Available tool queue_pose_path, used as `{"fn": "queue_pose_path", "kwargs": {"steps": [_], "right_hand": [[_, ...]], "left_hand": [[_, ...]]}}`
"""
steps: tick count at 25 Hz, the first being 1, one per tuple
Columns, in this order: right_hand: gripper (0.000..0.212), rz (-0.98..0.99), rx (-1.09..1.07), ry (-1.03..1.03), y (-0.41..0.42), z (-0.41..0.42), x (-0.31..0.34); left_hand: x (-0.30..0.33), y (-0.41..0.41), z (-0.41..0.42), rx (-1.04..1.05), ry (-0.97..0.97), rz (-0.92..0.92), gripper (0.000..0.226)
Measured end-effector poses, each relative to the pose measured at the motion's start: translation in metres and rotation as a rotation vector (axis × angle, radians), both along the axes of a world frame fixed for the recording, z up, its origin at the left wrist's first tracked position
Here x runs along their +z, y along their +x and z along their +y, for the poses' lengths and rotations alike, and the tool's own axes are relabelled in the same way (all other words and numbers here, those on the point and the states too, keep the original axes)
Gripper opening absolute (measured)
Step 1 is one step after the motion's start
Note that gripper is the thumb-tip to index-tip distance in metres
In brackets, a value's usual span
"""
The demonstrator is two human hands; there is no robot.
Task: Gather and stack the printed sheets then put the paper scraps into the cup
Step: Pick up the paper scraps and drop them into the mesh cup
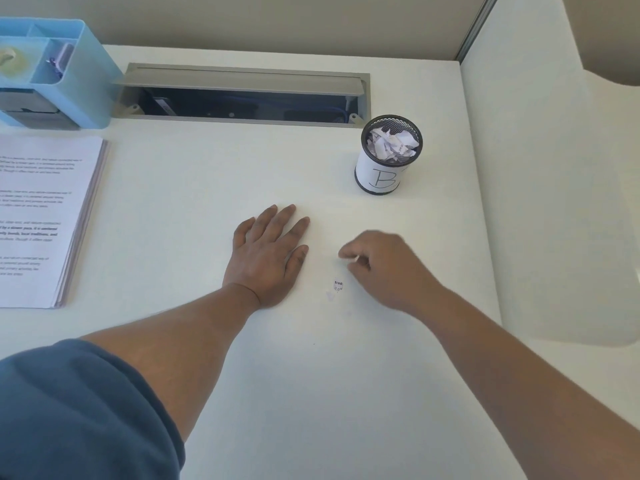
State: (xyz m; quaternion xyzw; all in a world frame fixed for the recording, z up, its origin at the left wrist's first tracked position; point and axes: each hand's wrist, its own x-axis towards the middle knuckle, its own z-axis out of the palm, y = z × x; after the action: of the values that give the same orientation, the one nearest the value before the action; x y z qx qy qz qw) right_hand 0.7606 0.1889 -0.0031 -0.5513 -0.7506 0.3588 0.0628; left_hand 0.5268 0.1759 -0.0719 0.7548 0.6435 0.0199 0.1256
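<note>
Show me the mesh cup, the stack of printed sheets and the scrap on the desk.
mesh cup (379, 174), head view, white label.
stack of printed sheets (41, 216), head view, top page.
scrap (338, 285), head view, printed face.

A plain white desk (311, 393) carries a stack of printed white sheets (38, 216) at left, a blue plastic organiser (86, 77), a black mesh cup (388, 157) of crumpled scraps, one small printed scrap (338, 285), and a flat left hand (270, 258).

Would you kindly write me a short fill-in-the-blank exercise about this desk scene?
1. The mesh cup bears the letter ____.
2. The left hand lies ____ on the desk.
3. The stack of printed sheets lies at the desk's ____ edge.
4. One printed paper scrap lies between the two ____.

Missing words: B; flat; left; hands
</note>
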Motion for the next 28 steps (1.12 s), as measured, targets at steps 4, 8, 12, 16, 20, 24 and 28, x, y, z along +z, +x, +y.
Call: {"fn": "queue_pose_path", "kwargs": {"steps": [4,8,12,16,20,24,28], "right_hand": [[0.015,-0.107,0.035,-0.053,-0.009,-0.032,-0.016],[0.025,-0.141,-0.027,-0.062,-0.022,-0.044,-0.017],[0.017,-0.143,-0.058,0.001,-0.029,-0.049,-0.019],[0.023,-0.205,0.034,0.008,-0.029,-0.044,-0.014],[0.029,-0.147,0.148,-0.049,-0.014,-0.034,-0.011],[0.025,-0.158,0.247,-0.114,0.004,-0.032,-0.014],[0.014,-0.165,0.283,-0.096,0.002,-0.043,-0.015]], "left_hand": [[0.001,0.0,0.0,0.0,-0.005,0.0,0.059],[0.002,0.0,0.0,0.001,-0.003,0.0,0.058],[0.001,0.0,0.0,0.002,-0.008,0.003,0.058],[0.002,0.0,0.0,0.002,-0.013,-0.001,0.058],[0.002,0.0,0.0,0.005,-0.015,-0.009,0.058],[0.002,0.0,0.0,0.005,-0.015,-0.006,0.058],[0.001,0.0,0.0,0.003,-0.011,-0.002,0.058]]}}
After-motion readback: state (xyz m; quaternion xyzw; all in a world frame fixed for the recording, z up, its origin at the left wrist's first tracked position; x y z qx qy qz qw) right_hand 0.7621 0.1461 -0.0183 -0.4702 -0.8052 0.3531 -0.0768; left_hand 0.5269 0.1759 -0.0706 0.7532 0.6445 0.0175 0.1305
